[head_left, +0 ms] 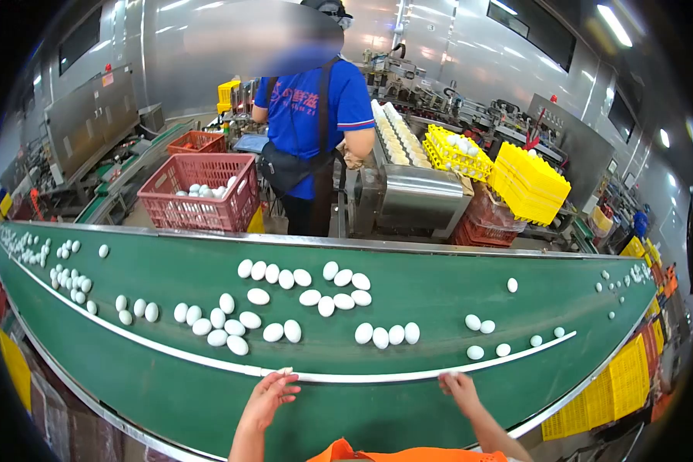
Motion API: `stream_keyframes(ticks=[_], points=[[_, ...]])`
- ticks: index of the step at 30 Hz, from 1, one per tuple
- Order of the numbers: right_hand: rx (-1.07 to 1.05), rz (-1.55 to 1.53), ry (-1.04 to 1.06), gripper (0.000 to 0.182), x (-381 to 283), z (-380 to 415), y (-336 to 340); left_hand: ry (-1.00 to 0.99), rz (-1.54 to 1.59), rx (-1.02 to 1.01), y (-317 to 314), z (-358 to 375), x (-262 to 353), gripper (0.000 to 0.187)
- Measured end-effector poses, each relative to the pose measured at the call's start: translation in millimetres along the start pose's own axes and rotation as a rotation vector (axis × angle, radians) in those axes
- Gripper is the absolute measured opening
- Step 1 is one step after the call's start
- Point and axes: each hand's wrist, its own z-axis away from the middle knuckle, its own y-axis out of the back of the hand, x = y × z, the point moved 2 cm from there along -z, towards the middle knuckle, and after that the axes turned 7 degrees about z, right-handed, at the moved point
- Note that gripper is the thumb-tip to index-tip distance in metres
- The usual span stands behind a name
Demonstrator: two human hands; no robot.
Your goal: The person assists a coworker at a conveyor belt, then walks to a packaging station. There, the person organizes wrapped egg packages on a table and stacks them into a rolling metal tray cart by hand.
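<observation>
A green conveyor belt (169, 385) carries many white eggs (258, 296), some in rows and clusters, others single. A thin white rail (369, 378) runs lengthwise over the belt, with the eggs on its far side. My left hand (267, 396) is at the rail left of centre, thumb and forefinger together at a small whitish piece I cannot make out. Further right, my right hand (460, 387) is by the rail, its fingers curled and blurred; whether they hold anything is hidden.
Across the belt stands a person in a blue shirt (308, 115). A red crate (200, 192) of eggs is at their side. Beyond the belt are yellow trays (527, 185) and a metal machine (416, 196). Yellow crates (612, 385) stand at the near right.
</observation>
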Motion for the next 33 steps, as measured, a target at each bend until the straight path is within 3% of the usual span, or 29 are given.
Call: stream_keyframes(ticks=[2, 5, 7, 11, 13, 14, 17, 18, 19, 21, 23, 24, 27, 29, 31, 33], points=[[0.115, 0.108, 0.033, 0.026, 32, 54, -5, 0.03, -0.018, -0.036, 3, 0, 0, 0.032], [0.094, 0.229, -0.038, 0.028, 54, 122, -25, 0.059, -0.072, -0.08, -2, 11, 0, 0.031], [0.237, 0.586, 0.492, 0.03, 57, 159, -47, 0.094, -0.098, -0.096, -1, 18, -4, 0.033], [0.187, 0.769, 0.526, 0.045, 104, 186, -91, 0.153, -0.139, -0.18, 8, 27, -18, 0.035], [0.235, 0.855, 0.614, 0.071, 148, 192, -112, 0.171, -0.151, -0.232, 16, 33, -22, 0.036], [0.246, 0.966, 0.564, 0.059, 161, 198, -118, 0.18, -0.158, -0.253, 21, 36, -22, 0.043], [0.279, 0.978, 0.657, 0.059, 133, 206, -129, 0.156, -0.13, -0.229, 38, 36, -6, 0.044], [0.322, 0.87, 0.595, 0.047, 111, 210, -135, 0.1, -0.163, -0.229, 44, 32, 6, 0.046], [0.319, 0.866, 0.606, 0.047, 122, 207, -140, 0.049, -0.213, -0.211, 51, 24, 20, 0.048], [0.252, 1.057, 0.87, 0.034, 136, 205, -145, -0.07, -0.304, -0.192, 55, -4, 56, 0.057], [0.257, 1.012, 0.875, 0.03, 105, 213, -152, -0.076, -0.614, -0.09, 43, -38, 113, 0.065], [0.26, 1.033, 0.837, 0.029, 91, 222, -156, -0.267, -0.521, -0.19, 48, -74, 130, 0.078], [0.291, 1.055, 0.826, 0.025, 80, 218, -169, -0.462, -0.728, -0.062, 25, -138, 227, 0.091], [0.26, 1.035, 0.776, 0.021, 64, 225, -175, -0.642, -1.211, 0.211, 34, -207, 283, 0.092], [0.267, 1.045, 0.777, 0.019, 58, 228, -185, -0.504, -1.466, 0.412, 16, -190, 335, 0.082], [0.357, 0.937, 0.633, 0.023, 44, 228, -191, -0.508, -1.526, 0.55, 19, -195, 361, 0.068]])
